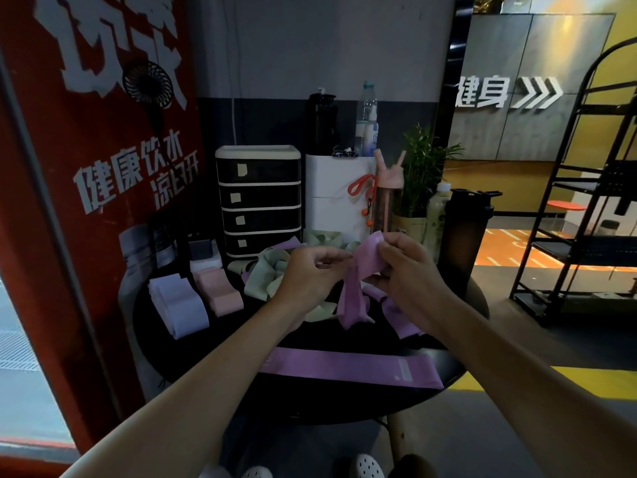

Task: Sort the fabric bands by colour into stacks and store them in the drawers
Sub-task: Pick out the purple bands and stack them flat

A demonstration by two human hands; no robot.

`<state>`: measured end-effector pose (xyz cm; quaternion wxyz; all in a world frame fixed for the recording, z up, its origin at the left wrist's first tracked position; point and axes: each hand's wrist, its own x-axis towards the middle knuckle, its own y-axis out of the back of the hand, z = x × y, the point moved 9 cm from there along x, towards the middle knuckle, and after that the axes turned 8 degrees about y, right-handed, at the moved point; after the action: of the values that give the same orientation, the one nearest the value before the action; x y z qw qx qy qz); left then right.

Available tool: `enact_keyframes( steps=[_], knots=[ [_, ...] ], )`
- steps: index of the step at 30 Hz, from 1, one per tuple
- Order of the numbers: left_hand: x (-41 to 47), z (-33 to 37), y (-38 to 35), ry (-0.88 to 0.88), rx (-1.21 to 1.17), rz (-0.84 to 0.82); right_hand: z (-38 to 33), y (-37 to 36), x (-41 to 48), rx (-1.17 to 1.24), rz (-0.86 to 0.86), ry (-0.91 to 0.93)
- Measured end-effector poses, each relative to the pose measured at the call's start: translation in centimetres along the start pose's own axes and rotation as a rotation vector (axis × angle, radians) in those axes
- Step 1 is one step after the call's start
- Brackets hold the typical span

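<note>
nearest: white shoes (pixel 368 466) at the bottom edge, below both forearms.
tabletop (pixel 344 401): round and black, in a dim gym-like room; red poster panel (pixel 86 188) well to the left of the hands, black metal rack (pixel 586 208) well to the right.
flat purple band (pixel 348 365): lies stretched out on the tabletop, just under the wrists, towards the camera.
held purple band (pixel 358 284): lifted between the two hands, its loose end hanging down to the tabletop.
left hand (pixel 310 277): grip closed, fingertips pinching the held purple band's left edge.
right hand (pixel 406 274): grip closed on the band's upper fold, thumb and fingers pressed together over it.
green bands (pixel 265 274): loose heap just behind the left hand.
lilac stack (pixel 177 301): folded, well to the left of the left hand.
pink stack (pixel 219 288): just beside the lilac stack, nearer the hands.
drawers (pixel 260 201): black unit with cream trim, all shut, beyond the left hand.
behind the right hand: bottles and a small plant (pixel 424 167).
</note>
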<state>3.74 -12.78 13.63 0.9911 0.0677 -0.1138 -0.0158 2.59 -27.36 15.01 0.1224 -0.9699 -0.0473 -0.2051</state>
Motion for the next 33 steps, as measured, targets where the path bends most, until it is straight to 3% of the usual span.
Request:
enact_keyframes(
  steps=[7, 12, 18, 24, 27, 31, 33],
  knots=[
    [-0.1, 0.4, -0.4, 0.028, -0.025, -0.031, -0.6, 0.6, 0.2, 0.03, 0.008, 0.003],
    [0.6, 3.5, 0.4, -0.064, -0.088, 0.034, -1.5, 3.0, 1.4, -0.356, 0.152, 0.087],
    [0.9, 6.3, 0.0, -0.146, 0.025, 0.013, -3.3, 1.4, 1.7, -0.421, 0.048, 0.21],
    [1.1, 5.2, -0.1, -0.137, -0.025, 0.017, -3.5, 0.3, 1.6, -0.721, -0.003, 0.341],
    [1.7, 2.3, -0.1, -0.11, 0.165, -0.002, -3.3, 1.8, 1.5, -0.694, 0.048, 0.308],
    [2.3, -5.3, -1.0, -0.006, 0.645, -0.197, -3.2, 3.8, 1.2, -0.75, 0.101, 0.291],
    [2.4, -8.7, -1.0, 0.063, 0.773, -0.252, -2.8, 4.7, 0.8, -0.773, 0.115, 0.276]
  ],
)
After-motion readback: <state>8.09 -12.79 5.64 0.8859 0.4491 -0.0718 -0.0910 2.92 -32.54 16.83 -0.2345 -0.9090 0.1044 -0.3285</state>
